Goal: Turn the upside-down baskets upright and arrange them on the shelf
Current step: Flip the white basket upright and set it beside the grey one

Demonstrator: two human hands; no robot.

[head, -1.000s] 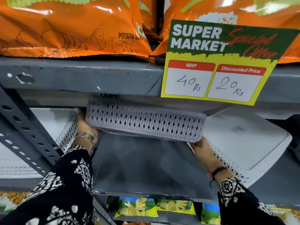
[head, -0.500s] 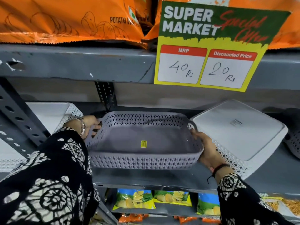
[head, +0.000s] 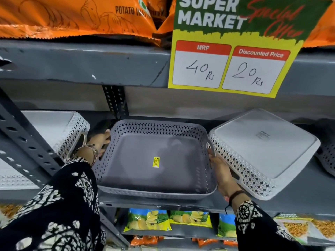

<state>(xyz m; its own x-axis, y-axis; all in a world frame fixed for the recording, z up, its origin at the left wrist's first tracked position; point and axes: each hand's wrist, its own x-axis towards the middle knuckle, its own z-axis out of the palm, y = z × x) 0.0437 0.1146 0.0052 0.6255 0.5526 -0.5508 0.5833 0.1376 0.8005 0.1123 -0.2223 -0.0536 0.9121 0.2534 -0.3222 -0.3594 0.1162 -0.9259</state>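
Grey basket (head: pixel 155 158) sits upright on the shelf (head: pixel 299 192), open side up, yellow price sticker (head: pixel 156 162) on its floor. Left hand (head: pixel 98 142) is wrapped on its left rim, right hand (head: pixel 220 171) clasps the right wall, both gripping the basket. Risks: the right wall is touching or almost touching the upside-down white basket (head: pixel 262 153), so sliding right could shove it toward the shelf edge. Front rim sits near the shelf lip, so letting go early may tip it off. Another inverted white basket (head: pixel 59 129) at left crowds the left hand.
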